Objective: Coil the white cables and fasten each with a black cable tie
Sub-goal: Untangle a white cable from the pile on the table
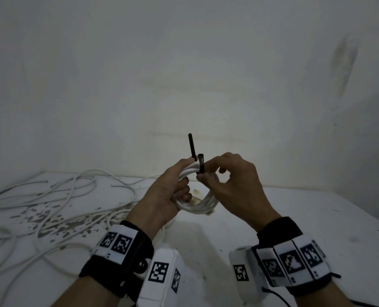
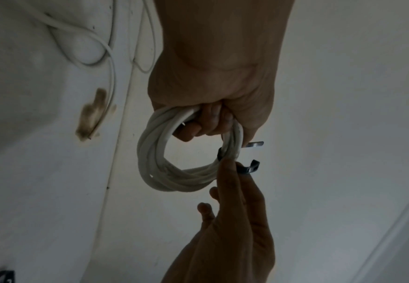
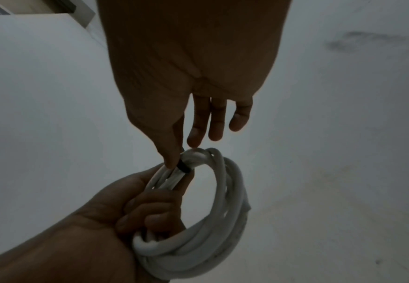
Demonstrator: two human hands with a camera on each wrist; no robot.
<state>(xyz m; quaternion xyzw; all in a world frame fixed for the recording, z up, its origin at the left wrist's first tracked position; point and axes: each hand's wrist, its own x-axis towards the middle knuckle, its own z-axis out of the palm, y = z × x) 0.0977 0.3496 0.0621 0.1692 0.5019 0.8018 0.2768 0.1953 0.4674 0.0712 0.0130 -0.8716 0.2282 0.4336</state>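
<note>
A coil of white cable (image 1: 206,201) (image 2: 154,162) (image 3: 222,220) is held up above the table between both hands. My left hand (image 1: 173,191) (image 2: 208,124) grips the coil, fingers curled round the strands. A black cable tie (image 1: 200,165) (image 2: 248,168) (image 3: 183,167) wraps the top of the coil; its two ends stick up apart, the longer one (image 1: 192,146) by my left fingertips. My right hand (image 1: 219,173) (image 3: 174,157) pinches the tie's shorter end between thumb and forefinger, the other fingers loosely spread.
Several loose white cables (image 1: 58,196) (image 2: 106,49) lie tangled on the white table (image 1: 305,218) at the left, over chipped dark spots. A brown stain (image 2: 93,114) marks the table under the coil. A pale wall stands close behind.
</note>
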